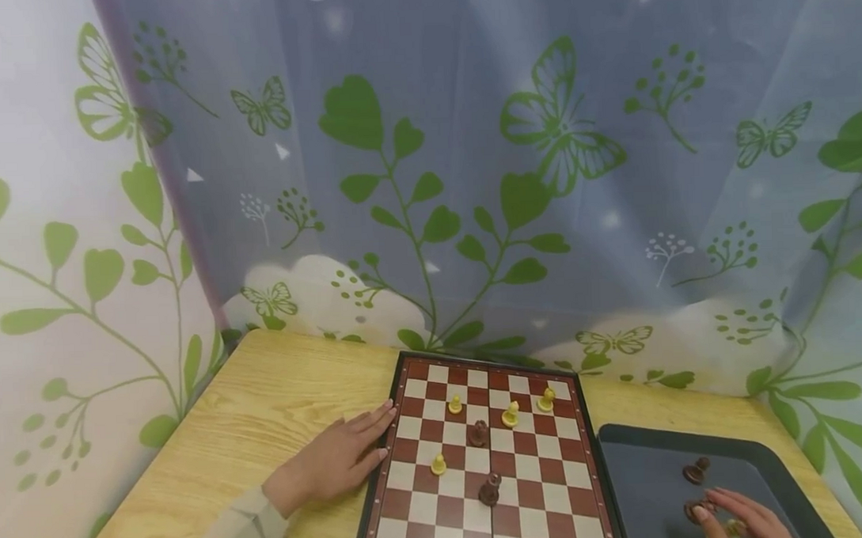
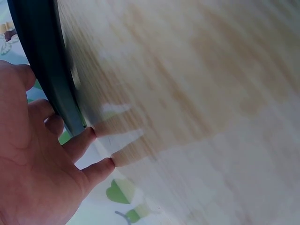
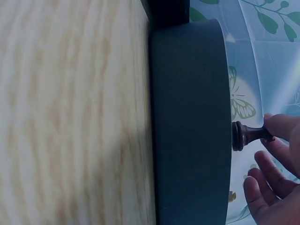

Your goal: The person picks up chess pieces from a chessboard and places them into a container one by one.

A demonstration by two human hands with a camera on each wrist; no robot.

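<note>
My left hand (image 1: 334, 458) rests at the left edge of a red-and-white chessboard (image 1: 446, 510). Its fingers (image 2: 101, 171) are spread, with fingertips right at the board's dark side. Over the dark tray (image 1: 645, 483) on the right, my right hand (image 1: 749, 519) pinches a dark brown chess piece (image 3: 251, 135) by its top between thumb and fingers. The fingers hide the top of that piece. Behind it in the tray is another dark brown chess piece (image 1: 697, 471). A yellow chess piece (image 1: 734, 527) shows partly beneath the right hand.
Several yellow chess pieces stand on the board, one a yellow pawn (image 1: 438, 464). Two dark brown pieces stand there too, one a rook-like piece (image 1: 490, 488) near the middle. Patterned fabric (image 1: 428, 182) hangs behind the wooden table (image 1: 299, 376).
</note>
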